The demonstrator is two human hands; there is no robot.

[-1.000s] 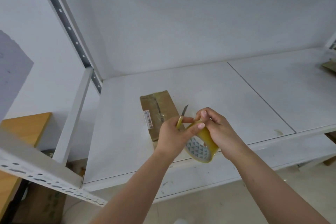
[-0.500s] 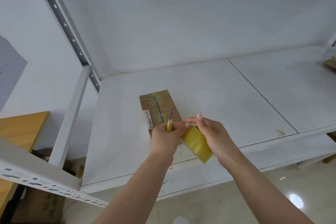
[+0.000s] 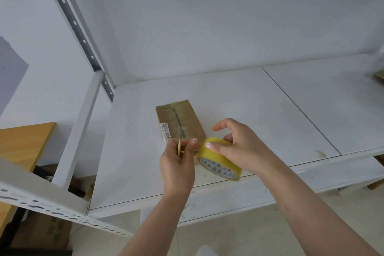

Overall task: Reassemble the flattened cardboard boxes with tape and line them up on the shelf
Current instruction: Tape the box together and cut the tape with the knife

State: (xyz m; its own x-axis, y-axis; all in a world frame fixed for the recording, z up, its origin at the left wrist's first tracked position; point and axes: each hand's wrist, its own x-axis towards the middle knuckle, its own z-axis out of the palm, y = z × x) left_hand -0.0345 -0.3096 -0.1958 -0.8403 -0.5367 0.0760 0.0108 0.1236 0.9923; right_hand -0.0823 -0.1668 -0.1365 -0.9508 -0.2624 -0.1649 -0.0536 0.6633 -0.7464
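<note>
We see one brown cardboard box (image 3: 178, 122) lying taped on the white shelf (image 3: 239, 97); its white label (image 3: 166, 133) is unreadable. Just in front of the box, our left hand (image 3: 178, 164) pinches a small yellow-handled cutter (image 3: 179, 145), and our right hand (image 3: 241, 147) grips the yellow tape roll (image 3: 218, 160).

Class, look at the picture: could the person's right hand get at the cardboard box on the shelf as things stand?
Probably not freely. The right hand grips the tape roll, so it is occupied. The box lies just beyond on the shelf, with nothing else between them.
</note>
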